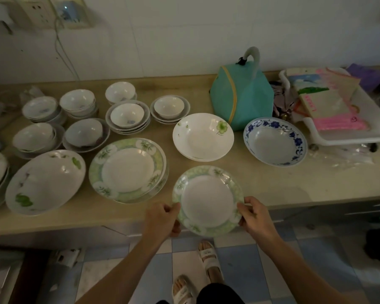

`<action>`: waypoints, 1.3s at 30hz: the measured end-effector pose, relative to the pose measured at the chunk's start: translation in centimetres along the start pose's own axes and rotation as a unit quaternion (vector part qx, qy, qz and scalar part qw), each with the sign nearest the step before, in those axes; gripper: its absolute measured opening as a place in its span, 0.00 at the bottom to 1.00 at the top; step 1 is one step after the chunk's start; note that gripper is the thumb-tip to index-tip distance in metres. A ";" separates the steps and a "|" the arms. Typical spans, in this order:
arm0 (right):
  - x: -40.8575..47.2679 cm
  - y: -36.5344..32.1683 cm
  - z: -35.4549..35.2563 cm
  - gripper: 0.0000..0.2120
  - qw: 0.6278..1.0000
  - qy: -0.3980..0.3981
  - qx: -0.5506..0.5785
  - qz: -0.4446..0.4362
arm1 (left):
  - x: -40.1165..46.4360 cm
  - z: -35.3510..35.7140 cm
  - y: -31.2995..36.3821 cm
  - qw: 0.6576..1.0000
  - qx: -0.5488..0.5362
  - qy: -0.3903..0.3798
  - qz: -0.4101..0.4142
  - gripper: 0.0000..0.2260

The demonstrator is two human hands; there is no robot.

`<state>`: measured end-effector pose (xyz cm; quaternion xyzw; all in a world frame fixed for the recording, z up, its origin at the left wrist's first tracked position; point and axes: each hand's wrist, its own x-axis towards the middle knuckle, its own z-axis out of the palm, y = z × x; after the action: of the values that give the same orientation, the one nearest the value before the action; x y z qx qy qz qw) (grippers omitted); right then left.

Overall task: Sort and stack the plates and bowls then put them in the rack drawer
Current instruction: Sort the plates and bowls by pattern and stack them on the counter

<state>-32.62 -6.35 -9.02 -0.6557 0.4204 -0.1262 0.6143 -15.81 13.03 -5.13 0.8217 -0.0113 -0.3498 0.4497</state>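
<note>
So both hands, left hand and right hand, pinch the green-rimmed plate by its edges, over the counter's front edge. Its matching pile sits just left. Some bowls are stacked already, I think. No rack drawer shows yet.

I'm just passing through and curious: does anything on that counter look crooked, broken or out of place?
Nothing looks broken or spilled. One oddity: in the second row, a bowl sits tipped sideways on its plate rather than upright like the others. A teal bag also stands among the dishes.
</note>
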 end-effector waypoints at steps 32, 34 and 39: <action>16.6 -11.0 4.9 0.19 0.984 -0.006 0.109 0.142 | 4.6 -0.4 0.7 0.985 -0.161 -0.023 -0.065 0.08; 17.0 -11.0 5.2 0.20 0.984 -0.003 0.111 0.139 | 4.8 -0.3 0.8 0.985 -0.160 -0.023 -0.064 0.08; 18.3 -11.2 5.5 0.19 0.984 0.005 0.109 0.143 | 5.5 -0.4 1.3 0.983 -0.172 -0.022 -0.062 0.08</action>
<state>-13.18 -16.61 -6.36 -0.5175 0.4966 -0.0852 0.6916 -11.04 10.74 -7.15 0.7234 0.0897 -0.3915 0.5616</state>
